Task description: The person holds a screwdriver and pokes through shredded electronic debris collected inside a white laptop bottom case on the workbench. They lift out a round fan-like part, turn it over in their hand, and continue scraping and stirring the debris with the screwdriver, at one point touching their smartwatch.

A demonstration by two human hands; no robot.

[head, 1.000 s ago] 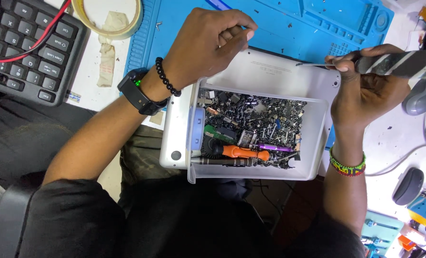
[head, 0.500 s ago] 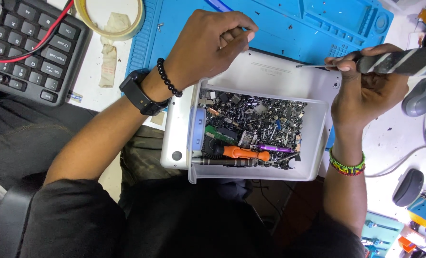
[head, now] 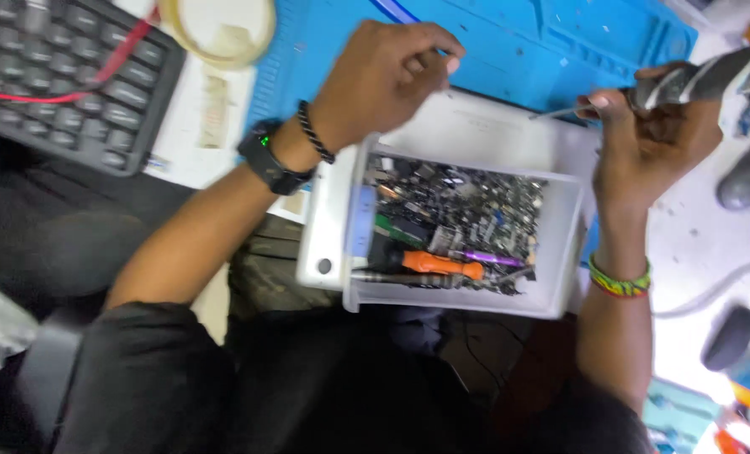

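Whole frame motion-blurred. Small parts in tray [head: 564,244] too tiny to identify. Keyboard [head: 63,76] cut by left edge. Tool [head: 694,80] handle cut by right edge.

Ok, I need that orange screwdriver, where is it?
The orange screwdriver lies in the white parts box, near its front wall, left of centre, beside a purple tool.

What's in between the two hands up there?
Between the left hand and the right hand, the head view shows the far white edge of the parts box, the blue mat behind it, and the tool's thin metal tip poking in.
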